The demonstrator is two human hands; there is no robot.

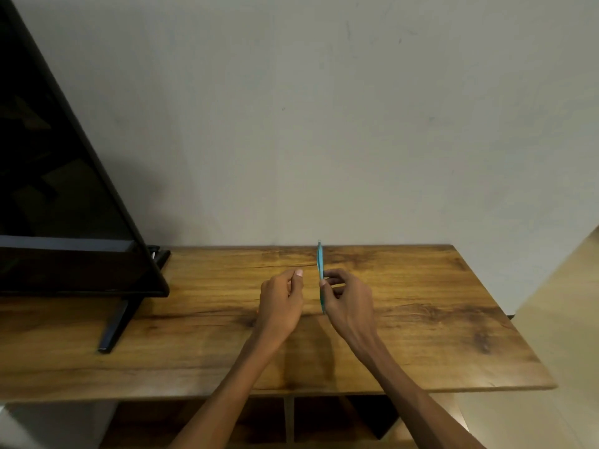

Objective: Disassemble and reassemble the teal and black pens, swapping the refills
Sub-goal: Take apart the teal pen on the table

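While my right hand pinches the teal pen upright at frame center above the table, long axis vertical, my left hand, curled shut on nothing I can see, sits just left, nearest for pulling it apart.

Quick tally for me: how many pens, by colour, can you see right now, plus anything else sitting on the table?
Teal pen: 1, held upright in the right hand
Black pen: 0 in view; the left hand is closed, contents hidden
Monitor: 1, on the table
Total: 2
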